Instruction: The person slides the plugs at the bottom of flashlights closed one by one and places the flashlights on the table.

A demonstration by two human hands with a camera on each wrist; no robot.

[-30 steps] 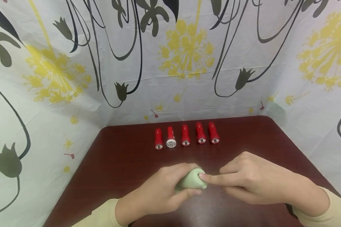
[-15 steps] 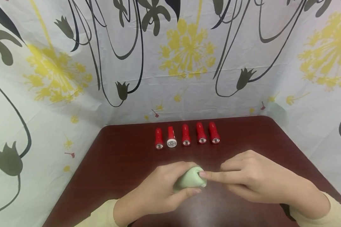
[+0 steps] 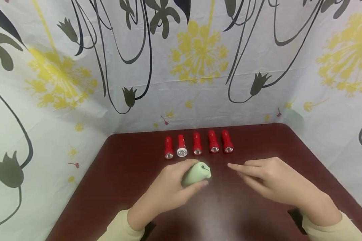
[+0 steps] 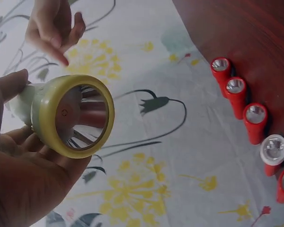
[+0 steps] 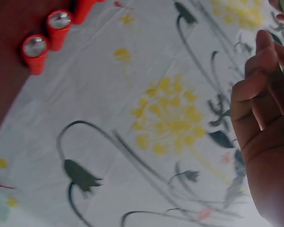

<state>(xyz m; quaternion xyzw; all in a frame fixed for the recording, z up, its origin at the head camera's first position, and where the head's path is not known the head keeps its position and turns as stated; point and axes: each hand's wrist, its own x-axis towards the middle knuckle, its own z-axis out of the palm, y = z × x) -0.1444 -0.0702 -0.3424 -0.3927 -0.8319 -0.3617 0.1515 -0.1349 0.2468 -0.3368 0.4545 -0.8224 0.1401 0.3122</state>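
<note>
My left hand grips a pale green flashlight, thumb on the near side and fingers round the far side. Its end with a small dark mark faces right in the head view. In the left wrist view the flashlight shows a wide yellow-rimmed head and a shiny reflector with no visible glow. My right hand holds nothing and is apart from it, to the right. The index finger points towards the flashlight; the other fingers are loosely bent. Beyond both hands, several red flashlights lie in a row.
The dark red-brown table reaches back to a white cloth printed with grey and yellow flowers, which also hangs along both sides. One flashlight in the row has a white rim.
My right index fingertip has come off the end of the green flashlight and drawn back to the right. My left hand has moved the flashlight slightly left and farther up in the view.
</note>
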